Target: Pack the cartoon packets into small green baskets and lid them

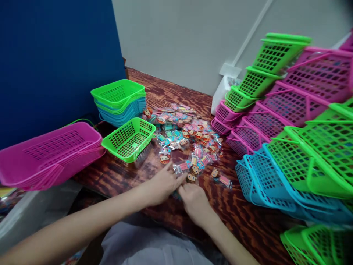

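Observation:
My left hand [162,185] reaches over the table's near edge with two fingers spread, close to a clear-wrapped packet with a pink and teal piece [182,166]. My right hand [194,202] is beside it, its fingers curled down and closed. A bit of teal [176,195] shows between and below the hands; what the right fingers hold is hidden. Small doll-face packets [192,178] lie just beyond the fingertips. Behind them spreads a loose heap of similar packets [176,136]. One packet with a doll face and pink body [222,178] lies apart at the right.
A green basket [129,141] stands left of the heap. Nested pink baskets [55,154] and a green-and-blue stack [118,95] are farther left. Tall piles of green, pink and blue baskets [289,99] crowd the right. A white container [219,95] stands by the wall.

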